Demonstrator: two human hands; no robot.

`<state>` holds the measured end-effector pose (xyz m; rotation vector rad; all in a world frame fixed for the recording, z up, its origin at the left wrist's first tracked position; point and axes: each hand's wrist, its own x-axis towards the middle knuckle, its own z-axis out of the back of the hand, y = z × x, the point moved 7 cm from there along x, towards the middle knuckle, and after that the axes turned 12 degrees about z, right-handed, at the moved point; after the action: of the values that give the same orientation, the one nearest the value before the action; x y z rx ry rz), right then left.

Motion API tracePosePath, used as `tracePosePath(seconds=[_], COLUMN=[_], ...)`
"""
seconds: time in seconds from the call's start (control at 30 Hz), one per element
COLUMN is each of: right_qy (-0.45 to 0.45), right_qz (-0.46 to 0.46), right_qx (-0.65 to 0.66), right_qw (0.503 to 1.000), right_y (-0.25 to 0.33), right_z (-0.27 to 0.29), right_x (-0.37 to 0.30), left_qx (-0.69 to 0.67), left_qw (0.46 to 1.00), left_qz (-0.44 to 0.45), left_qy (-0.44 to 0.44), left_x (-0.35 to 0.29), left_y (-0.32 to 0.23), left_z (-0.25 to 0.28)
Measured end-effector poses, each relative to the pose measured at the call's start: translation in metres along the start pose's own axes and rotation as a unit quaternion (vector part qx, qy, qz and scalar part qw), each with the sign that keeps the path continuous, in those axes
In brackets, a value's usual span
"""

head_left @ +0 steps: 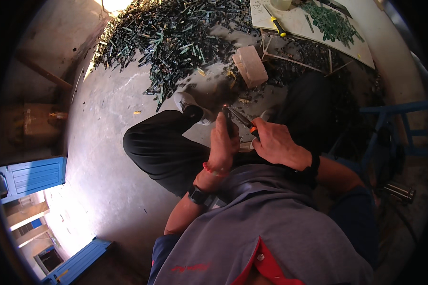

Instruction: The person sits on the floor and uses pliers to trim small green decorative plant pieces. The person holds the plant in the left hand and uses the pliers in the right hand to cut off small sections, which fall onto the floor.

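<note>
My left hand (223,145) is closed around a thin dark strip (228,122) held upright, above my bent knee in black trousers (161,147). My right hand (277,142) grips pliers (242,119) with orange handles, their jaws touching the top of the strip. A watch and a red bracelet sit on my left wrist. Both hands are close together in the middle of the view.
A large heap of dark green strips (171,33) covers the concrete floor ahead. A pale brick (250,65) lies near my white shoe (188,102). A white board (309,23) carries a yellow-handled screwdriver (275,21) and more strips. A blue frame (397,126) stands at right, blue doors at left.
</note>
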<state>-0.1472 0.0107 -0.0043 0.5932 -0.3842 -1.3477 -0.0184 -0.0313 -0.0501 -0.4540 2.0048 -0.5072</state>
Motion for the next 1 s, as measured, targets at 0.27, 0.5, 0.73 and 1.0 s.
tracePosePath(seconds=[0.27,0.5,0.73,1.0], right_qy=[-0.018,0.017,0.014,0.019], right_qz=[0.009,-0.006,-0.036,-0.037], right_qx=[-0.015,0.053,0.036,0.021], right_qw=[1.0,0.998,0.999,0.999], right_y=[0.005,0.007,0.005,0.003], right_z=[0.0,-0.007,-0.005,-0.006], right_x=[-0.001,-0.002,-0.001,0.0], left_qx=[0.019,0.036,0.033,0.044], left_qw=[0.998,0.997,0.998,0.996], left_qz=[-0.051,-0.055,-0.049,-0.058], left_qy=[-0.03,-0.042,-0.037,-0.043], left_x=[-0.006,-0.004,-0.002,0.001], left_y=[-0.009,-0.01,-0.009,-0.007], left_z=[-0.003,0.0,-0.001,0.0])
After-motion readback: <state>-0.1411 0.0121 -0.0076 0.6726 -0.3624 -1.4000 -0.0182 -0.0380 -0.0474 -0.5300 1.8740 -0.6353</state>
